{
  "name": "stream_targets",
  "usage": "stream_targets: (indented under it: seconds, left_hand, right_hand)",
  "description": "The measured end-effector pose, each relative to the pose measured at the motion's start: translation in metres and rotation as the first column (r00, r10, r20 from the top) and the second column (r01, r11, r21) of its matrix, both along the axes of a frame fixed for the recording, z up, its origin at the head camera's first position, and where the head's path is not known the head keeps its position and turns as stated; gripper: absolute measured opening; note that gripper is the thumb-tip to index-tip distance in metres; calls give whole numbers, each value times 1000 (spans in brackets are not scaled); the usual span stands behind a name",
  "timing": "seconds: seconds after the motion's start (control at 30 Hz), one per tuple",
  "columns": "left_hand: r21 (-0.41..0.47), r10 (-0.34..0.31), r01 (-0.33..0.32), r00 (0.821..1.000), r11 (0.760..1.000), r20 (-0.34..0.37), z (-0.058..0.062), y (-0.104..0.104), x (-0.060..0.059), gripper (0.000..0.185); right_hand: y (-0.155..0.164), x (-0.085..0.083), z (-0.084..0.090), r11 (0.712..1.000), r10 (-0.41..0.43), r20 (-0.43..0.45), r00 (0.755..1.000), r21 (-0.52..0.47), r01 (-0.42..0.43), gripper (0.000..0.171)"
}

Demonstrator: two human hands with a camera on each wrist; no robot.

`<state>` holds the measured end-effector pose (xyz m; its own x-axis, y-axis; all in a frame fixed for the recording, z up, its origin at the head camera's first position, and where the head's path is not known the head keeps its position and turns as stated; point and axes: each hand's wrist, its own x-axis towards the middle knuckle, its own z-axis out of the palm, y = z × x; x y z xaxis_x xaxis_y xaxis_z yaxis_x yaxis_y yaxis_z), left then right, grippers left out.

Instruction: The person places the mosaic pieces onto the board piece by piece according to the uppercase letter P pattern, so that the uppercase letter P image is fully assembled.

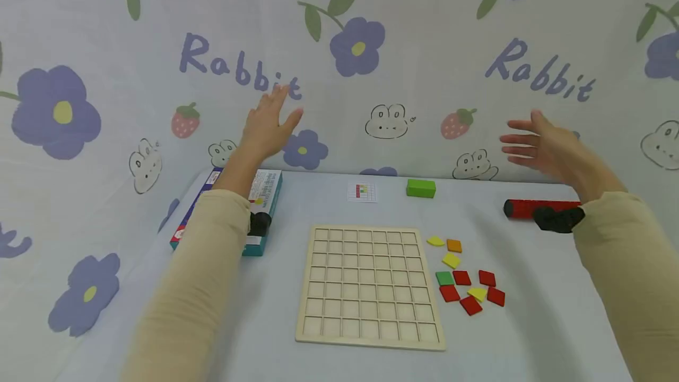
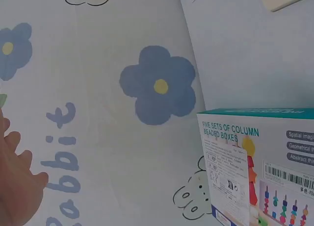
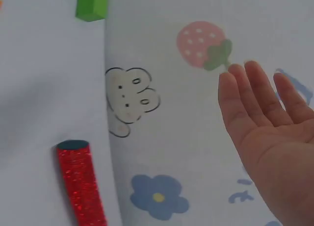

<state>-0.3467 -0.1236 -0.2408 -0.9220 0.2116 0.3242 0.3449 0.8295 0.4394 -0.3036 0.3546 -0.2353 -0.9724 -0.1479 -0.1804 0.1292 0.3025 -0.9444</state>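
Both hands are raised above the table's far part, in front of the patterned cloth, and hold nothing. My left hand (image 1: 268,124) has its fingers extended and thumb spread, above a teal-sided box (image 1: 269,205). Only part of that hand shows at the left edge of the left wrist view. My right hand (image 1: 551,147) is held with fingers extended, above a red glittery cylinder (image 1: 522,208). In the right wrist view its palm and fingers (image 3: 267,101) are plain to see. A wooden grid board (image 1: 371,285) lies on the table between the forearms.
Right of the board lie several red tiles (image 1: 470,305), a green tile (image 1: 444,278), an orange tile (image 1: 454,246) and several yellow pieces (image 1: 451,260). Behind it are a small printed card (image 1: 363,192) and a green block (image 1: 421,188). Patterned cloth (image 1: 339,93) hangs along the table's far edge.
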Motion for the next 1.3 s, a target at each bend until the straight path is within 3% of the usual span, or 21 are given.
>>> stream_targets:
  seconds: [0.13, 0.2, 0.37, 0.47, 0.53, 0.67, 0.73, 0.97, 1.13, 1.3]
  left_hand:
    - [111, -83, 86, 996, 990, -35, -7, 3, 14, 67]
    - [164, -134, 140, 990, 976, -49, -11, 8, 23, 67]
    - [212, -252, 255, 967, 944, -42, -29, 19, 41, 66]
    - [210, -306, 307, 951, 928, -36, -45, 19, 46, 66]
    - [218, -331, 328, 943, 919, -27, -57, 18, 50, 65]
    - [215, -357, 345, 934, 914, 19, -81, 14, 54, 66]
    - [210, -371, 352, 927, 912, 56, -93, 12, 56, 66]
    - [178, -436, 404, 875, 897, 212, -123, 9, 58, 61]
    - [167, -456, 426, 857, 889, 240, -134, 12, 59, 59]
    - [124, -472, 456, 835, 881, 282, -141, 16, 57, 60]
  right_hand:
    - [16, 11, -23, 998, 38, 9, 999, -51, -37, 93]
    - [22, 17, -34, 989, 55, 17, 998, -140, -53, 80]
    - [27, 33, -58, 914, 126, 25, 992, -391, -106, 40]
    - [24, 40, -70, 884, 188, 3, 982, -436, -168, 35]
    - [20, 45, -77, 896, 213, -12, 977, -397, -200, 33]
    - [10, 57, -91, 955, 212, -11, 977, -210, -210, 24]
    - [7, 62, -98, 965, 231, -9, 973, -128, -230, 25]
    - [3, 81, -117, 971, 237, 19, 971, -24, -236, 35]
    - [-5, 92, -128, 956, 277, 56, 959, 83, -281, 54]
    - [-15, 100, -136, 930, 343, 68, 937, 113, -349, 55]
